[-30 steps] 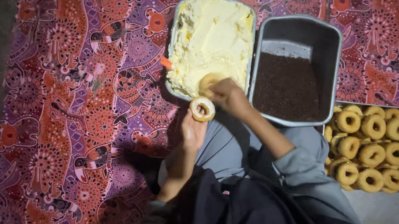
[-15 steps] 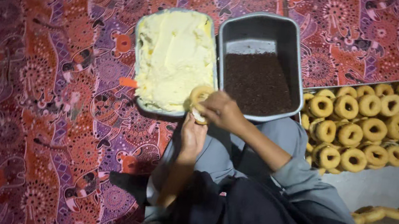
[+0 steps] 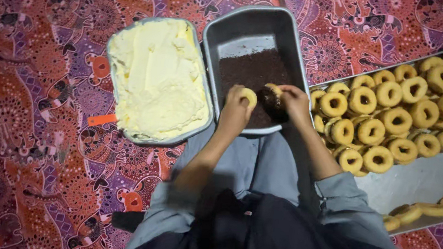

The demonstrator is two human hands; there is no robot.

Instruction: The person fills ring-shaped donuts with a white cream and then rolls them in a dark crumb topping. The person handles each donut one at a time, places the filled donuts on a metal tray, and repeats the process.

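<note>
Coating step, seen from above. Your left hand [image 3: 234, 112] holds a plain ring doughnut [image 3: 248, 96] upright between thumb and fingers, at the near edge of the grey tray of chocolate sprinkles [image 3: 249, 70]. Your right hand [image 3: 292, 102] is closed around a second doughnut [image 3: 273, 96], already dark with sprinkles on its face, and holds it just above or against the sprinkle bed; contact cannot be told from this view. Both hands are thus narrow, each gripping one doughnut, and the two doughnuts sit close together over the near half of the tray.

To the left, touching the sprinkle tray, stands the tub of pale yellow cream [image 3: 155, 79], with an orange handle [image 3: 101, 120] jutting from its near-left side. To the right lies the large metal tray [image 3: 424, 179] carrying rows of plain doughnuts [image 3: 399, 105].

Judged step: dipping in sprinkles, with many doughnuts uncoated. The next move calls for an even press of the creamed face into the sprinkles, a light grip at the rim so that the topping is not smeared, and a bare spot for the finished piece.
</note>
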